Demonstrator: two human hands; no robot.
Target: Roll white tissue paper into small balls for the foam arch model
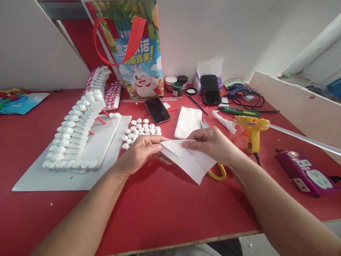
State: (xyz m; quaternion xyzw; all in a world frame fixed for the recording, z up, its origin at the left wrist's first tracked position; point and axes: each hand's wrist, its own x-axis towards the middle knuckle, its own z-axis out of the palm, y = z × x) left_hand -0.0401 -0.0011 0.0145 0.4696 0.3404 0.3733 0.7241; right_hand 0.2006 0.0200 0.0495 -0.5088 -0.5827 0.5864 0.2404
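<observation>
Thin white paper sheet (197,165), seemingly folded over along its upper edge, was held above the red bench (165,217), the fingers of the left hand (142,151) pinching its left end and those of the right hand (211,144) grasping its upper right part. Uneven tension between the two hands could have torn it or set the crease askew. Its loose right corner hung near the yellow-handled scissors (223,174) and might have snagged there, while an outward swing of the right hand could have knocked the yellow hot-glue gun (249,128).
</observation>
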